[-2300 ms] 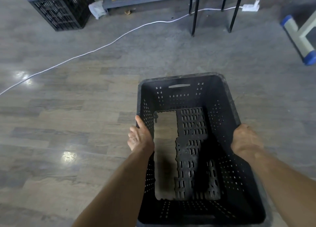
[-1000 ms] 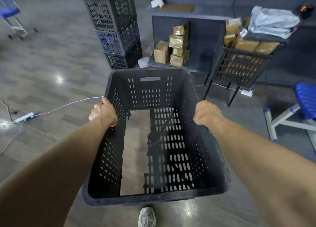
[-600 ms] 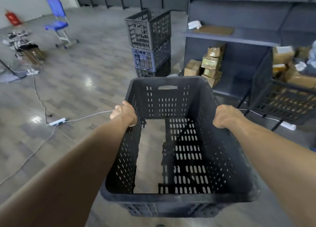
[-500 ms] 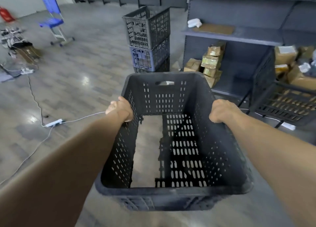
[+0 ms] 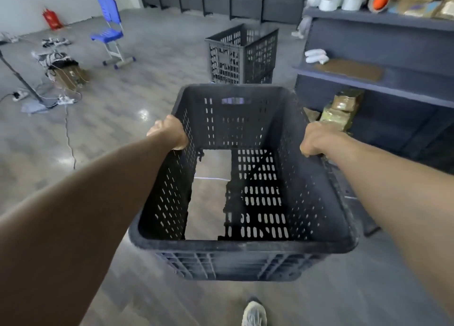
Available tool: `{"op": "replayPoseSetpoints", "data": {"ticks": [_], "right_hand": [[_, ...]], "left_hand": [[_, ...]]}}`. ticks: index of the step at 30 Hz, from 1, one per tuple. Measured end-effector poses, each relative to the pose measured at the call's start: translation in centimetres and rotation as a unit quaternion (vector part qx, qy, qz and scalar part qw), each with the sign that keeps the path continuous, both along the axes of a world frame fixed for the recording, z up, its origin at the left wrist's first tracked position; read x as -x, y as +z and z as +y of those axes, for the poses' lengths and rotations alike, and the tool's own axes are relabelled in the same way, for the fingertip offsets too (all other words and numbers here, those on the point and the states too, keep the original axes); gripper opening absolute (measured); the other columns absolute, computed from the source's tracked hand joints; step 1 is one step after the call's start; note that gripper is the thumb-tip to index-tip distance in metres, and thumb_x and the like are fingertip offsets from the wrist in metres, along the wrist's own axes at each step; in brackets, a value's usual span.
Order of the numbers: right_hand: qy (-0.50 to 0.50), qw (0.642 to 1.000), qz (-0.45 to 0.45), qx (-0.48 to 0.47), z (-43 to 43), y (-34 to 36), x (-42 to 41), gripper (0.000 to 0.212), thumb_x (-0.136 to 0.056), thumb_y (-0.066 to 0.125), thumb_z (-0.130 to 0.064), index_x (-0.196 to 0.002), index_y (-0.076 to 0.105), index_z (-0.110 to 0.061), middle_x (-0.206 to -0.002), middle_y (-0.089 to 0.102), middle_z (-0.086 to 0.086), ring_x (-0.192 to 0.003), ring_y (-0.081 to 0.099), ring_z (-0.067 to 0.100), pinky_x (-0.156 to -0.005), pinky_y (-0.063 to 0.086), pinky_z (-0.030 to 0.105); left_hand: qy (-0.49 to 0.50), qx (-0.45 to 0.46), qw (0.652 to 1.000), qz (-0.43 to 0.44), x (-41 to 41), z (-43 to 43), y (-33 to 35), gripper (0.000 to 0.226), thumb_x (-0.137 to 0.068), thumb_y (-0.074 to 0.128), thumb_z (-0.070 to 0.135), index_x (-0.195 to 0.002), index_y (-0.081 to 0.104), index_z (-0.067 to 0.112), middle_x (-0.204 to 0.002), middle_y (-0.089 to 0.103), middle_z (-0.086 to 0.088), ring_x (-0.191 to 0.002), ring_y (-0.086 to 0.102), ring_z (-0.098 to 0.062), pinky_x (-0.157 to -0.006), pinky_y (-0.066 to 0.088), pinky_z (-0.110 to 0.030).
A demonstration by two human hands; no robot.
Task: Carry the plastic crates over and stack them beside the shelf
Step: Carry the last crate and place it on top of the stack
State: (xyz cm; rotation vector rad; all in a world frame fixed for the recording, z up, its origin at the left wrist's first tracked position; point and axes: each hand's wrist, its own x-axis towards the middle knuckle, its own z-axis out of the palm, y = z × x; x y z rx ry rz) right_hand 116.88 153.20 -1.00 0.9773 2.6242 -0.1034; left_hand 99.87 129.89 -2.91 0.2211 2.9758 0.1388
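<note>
I hold a black perforated plastic crate [image 5: 235, 246] in the air in front of me, its floor partly broken out so the ground shows through. My left hand [image 5: 169, 133] grips its left rim and my right hand [image 5: 315, 139] grips its right rim. Straight ahead stands a stack of dark crates [image 5: 242, 54], its lower part hidden behind the crate I carry. The dark shelf [image 5: 378, 85] is to the right of that stack.
Brown packets [image 5: 342, 109] sit low on the shelf, white rolls [image 5: 315, 55] higher up. A blue chair [image 5: 110, 32], a bag on a box [image 5: 66, 71], a stand pole and white cables [image 5: 67, 129] lie on the left floor. My shoe [image 5: 254, 313] shows below.
I have lifted the crate from low over the floor and walked toward the stack and shelf, which are now closer; the view has tilted up. Both hands kept their grip.
</note>
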Motion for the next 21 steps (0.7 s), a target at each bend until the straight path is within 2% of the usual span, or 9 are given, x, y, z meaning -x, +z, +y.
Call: {"op": "replayPoseSetpoints", "data": {"ticks": [2,4,6,8,15,18,21], "right_hand": [[0.006,1.0,0.018,-0.007,1.3,1.1,3.2,0.017,-0.075,0.068,-0.01,-0.09,0.059,-0.009,-0.094,0.055,0.01,-0.101,0.06,0.031,-0.082,0.05,0.031],[0.002,0.999,0.043,-0.009,2.4,2.6,6.0,0.017,-0.07,0.07,-0.012,-0.08,0.057,-0.011,-0.096,0.06,0.011,-0.099,0.061,0.032,-0.088,0.052,0.036],[0.002,0.998,0.062,0.006,3.3,4.3,8.3,0.013,-0.073,0.068,-0.01,-0.082,0.058,-0.008,-0.096,0.062,0.012,-0.088,0.059,0.031,-0.076,0.049,0.029],[0.004,0.998,0.069,0.012,4.1,5.8,10.5,0.011,-0.08,0.064,-0.007,-0.089,0.058,-0.005,-0.091,0.058,0.011,-0.082,0.055,0.029,-0.068,0.044,0.028],[0.005,0.997,0.073,0.006,6.0,7.8,19.4,0.013,-0.079,0.064,-0.006,-0.089,0.056,-0.005,-0.095,0.06,0.011,-0.079,0.055,0.029,-0.064,0.044,0.028],[0.0,0.998,0.063,0.001,6.4,8.1,23.9,0.013,-0.078,0.066,-0.007,-0.087,0.058,-0.005,-0.087,0.058,0.01,-0.077,0.057,0.028,-0.061,0.044,0.027],[-0.01,0.998,0.054,-0.011,6.7,8.5,28.9,0.012,-0.074,0.067,-0.007,-0.083,0.06,-0.004,-0.073,0.058,0.009,-0.068,0.058,0.026,-0.056,0.045,0.025]], "left_hand": [[0.011,-0.009,1.0,0.004,2.6,0.7,1.1,0.057,-0.083,0.059,0.012,-0.136,0.041,0.004,-0.132,0.051,-0.021,-0.122,0.052,-0.038,-0.101,0.045,-0.043],[0.019,-0.013,1.0,0.01,5.0,1.3,2.2,0.056,-0.084,0.058,0.013,-0.136,0.042,0.003,-0.132,0.051,-0.02,-0.123,0.051,-0.037,-0.102,0.045,-0.042],[0.022,-0.018,0.999,0.02,7.4,2.0,3.5,0.052,-0.083,0.058,0.012,-0.133,0.046,0.002,-0.127,0.055,-0.019,-0.119,0.053,-0.036,-0.099,0.047,-0.042],[0.026,-0.024,0.999,0.033,9.8,2.6,4.7,0.049,-0.081,0.06,0.012,-0.128,0.049,0.003,-0.122,0.058,-0.018,-0.114,0.057,-0.036,-0.096,0.049,-0.041],[0.006,-0.021,0.999,0.05,18.9,4.4,7.4,0.039,-0.081,0.058,0.009,-0.12,0.056,0.003,-0.116,0.061,-0.017,-0.108,0.06,-0.035,-0.09,0.052,-0.039],[-0.013,-0.016,0.999,0.046,23.7,4.9,7.4,0.036,-0.082,0.057,0.01,-0.117,0.058,0.003,-0.113,0.062,-0.015,-0.106,0.06,-0.033,-0.09,0.052,-0.037],[-0.038,-0.016,0.998,0.044,29.1,5.5,7.8,0.032,-0.083,0.055,0.007,-0.115,0.059,0.0,-0.113,0.062,-0.018,-0.105,0.06,-0.033,-0.084,0.051,-0.034]]}}
